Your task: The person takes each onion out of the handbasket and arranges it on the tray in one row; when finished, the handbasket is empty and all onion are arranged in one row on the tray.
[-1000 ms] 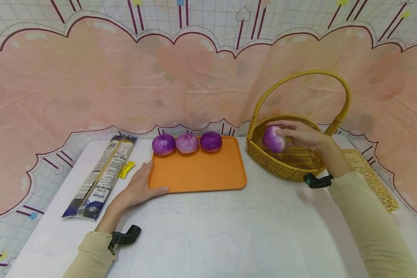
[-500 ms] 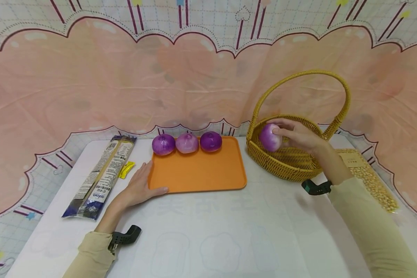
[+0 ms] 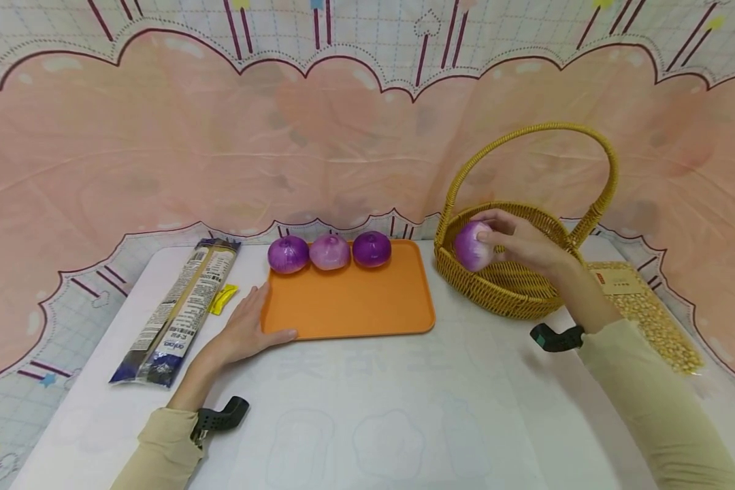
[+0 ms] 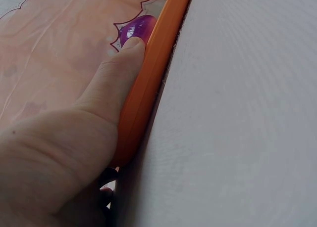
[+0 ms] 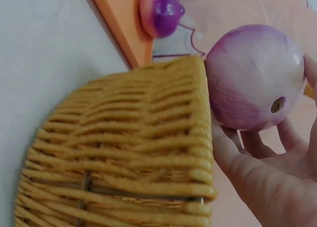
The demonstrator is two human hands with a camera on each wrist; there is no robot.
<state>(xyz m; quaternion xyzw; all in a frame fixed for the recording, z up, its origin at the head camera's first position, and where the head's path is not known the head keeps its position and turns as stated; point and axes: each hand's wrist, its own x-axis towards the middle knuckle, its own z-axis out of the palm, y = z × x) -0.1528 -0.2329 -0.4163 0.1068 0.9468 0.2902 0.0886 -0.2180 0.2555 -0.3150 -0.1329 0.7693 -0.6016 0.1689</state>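
Note:
In the head view, my right hand point(image 3: 523, 241) holds a purple onion point(image 3: 474, 246) between thumb and fingers, over the left side of a wicker basket point(image 3: 496, 303) with a tall handle. Its pale root end shows in the right wrist view, where the onion point(image 5: 255, 76) is beside the basket's rim point(image 5: 203, 123). My left hand point(image 3: 243, 328) rests at the near left corner of an orange tray point(image 3: 355, 306), fingers extended along its side. The left thumb point(image 4: 111, 83) lies on the tray's rim. Three more onions point(image 3: 329, 252) sit in a row along the tray's back edge.
A long printed packet point(image 3: 177, 313) lies left of the tray, with a small yellow packet point(image 3: 223, 299) beside it. Right of the basket, under my right forearm, is a bag of corn kernels point(image 3: 649, 316). A patterned cloth point(image 3: 343, 136) hangs behind the white table.
My right hand has shifted slightly left with the onion, toward the basket's left rim. The left hand, tray and three onions have stayed put.

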